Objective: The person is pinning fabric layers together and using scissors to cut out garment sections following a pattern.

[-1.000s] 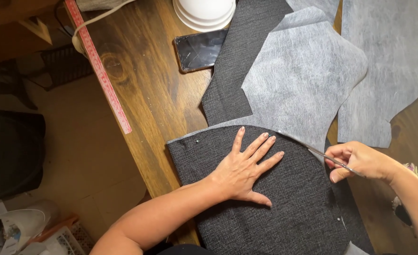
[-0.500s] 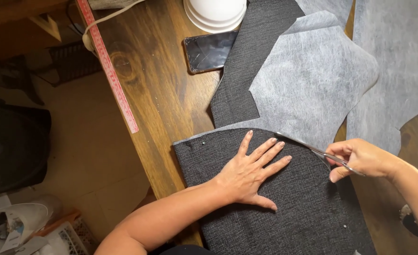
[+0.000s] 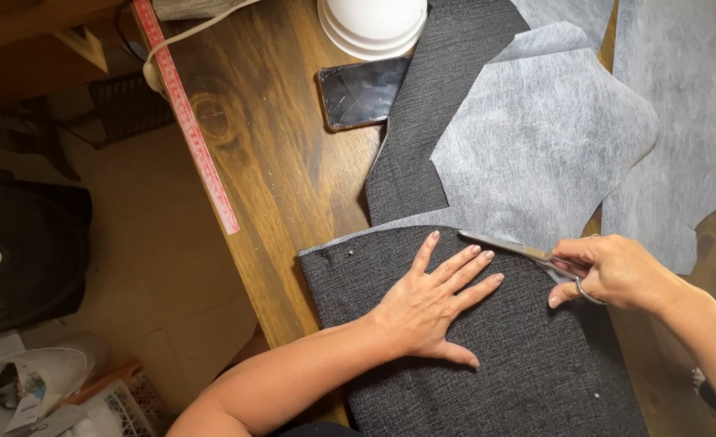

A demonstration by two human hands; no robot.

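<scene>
Both forearms are bare up to the edge of the picture; no sleeve, watch or bracelet shows on them. The left hand (image 3: pixel 427 311) has no ring, and its nails are short and look light and unpainted. The right hand (image 3: pixel 617 271) also shows no ring on its visible fingers.

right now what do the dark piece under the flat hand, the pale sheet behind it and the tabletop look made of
The dark piece under the left hand looks like a coarse woven charcoal fabric, with a flecked, matte weave. The pale sheet looks like thin non-woven interfacing, grey-white and fuzzy with no visible weave. The tabletop looks like brown stained wood, showing grain and a knot.
</scene>
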